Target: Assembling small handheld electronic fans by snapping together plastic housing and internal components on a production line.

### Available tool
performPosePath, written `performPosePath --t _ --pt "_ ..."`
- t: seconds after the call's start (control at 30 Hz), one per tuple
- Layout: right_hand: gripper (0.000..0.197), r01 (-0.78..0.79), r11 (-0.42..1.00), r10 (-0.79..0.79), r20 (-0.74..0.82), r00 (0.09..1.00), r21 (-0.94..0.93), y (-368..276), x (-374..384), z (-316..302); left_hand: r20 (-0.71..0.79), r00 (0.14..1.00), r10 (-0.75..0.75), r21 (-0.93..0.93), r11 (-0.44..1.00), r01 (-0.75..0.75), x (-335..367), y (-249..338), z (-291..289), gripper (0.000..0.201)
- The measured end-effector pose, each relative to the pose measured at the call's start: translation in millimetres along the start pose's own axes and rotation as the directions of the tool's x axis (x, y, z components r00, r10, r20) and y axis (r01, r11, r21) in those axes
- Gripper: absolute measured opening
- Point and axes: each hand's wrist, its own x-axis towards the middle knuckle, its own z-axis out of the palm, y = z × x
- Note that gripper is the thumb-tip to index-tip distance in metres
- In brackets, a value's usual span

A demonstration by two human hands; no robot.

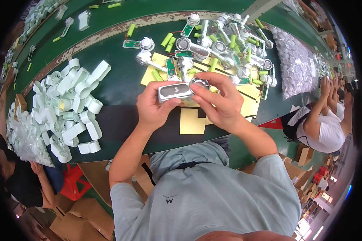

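Observation:
Between both hands, over the front of the table, is a small handheld fan body (pixel 175 92), white with a grey oval panel and a round grilled head at its right end. My left hand (pixel 154 105) is closed around the handle end, thumb along its near side. My right hand (pixel 219 98) pinches the round head with thumb and fingers, partly hiding it. Just beyond lie several fan assemblies (pixel 199 50) with motors, green circuit boards (pixel 171 67) and yellow-green battery cells (pixel 167 39). Under them are yellow foam sheets (pixel 249 102); a small yellow pad (pixel 192 121) lies nearer me.
A heap of pale green plastic housings (pixel 74 96) covers the table's left side, beside a clear bag of parts (pixel 26 134). Another bag of whitish parts (pixel 295 62) stands at right. Beyond the metal rail (pixel 108 30) runs a green belt. People sit at both sides.

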Motion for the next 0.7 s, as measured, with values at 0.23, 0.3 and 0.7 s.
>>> performPosePath --t 0.23,0.3,0.7 --pt "0.035 -0.012 0.998 0.012 -0.006 1.0 0.064 3.5 2.7 5.8 -0.003 1.0 0.01 -0.068 0.998 -0.01 1.4 -1.1 -3.8 0.037" --pt "0.034 -0.029 0.997 0.028 0.016 0.999 0.074 -1.8 4.3 3.9 0.001 1.0 0.031 -0.077 0.997 -0.031 1.0 4.0 -2.1 0.036" --pt "0.026 -0.282 0.936 0.275 0.064 0.959 0.21 3.9 15.9 6.2 0.228 0.925 0.305 0.446 0.812 -0.377 9.4 14.5 1.7 0.042"
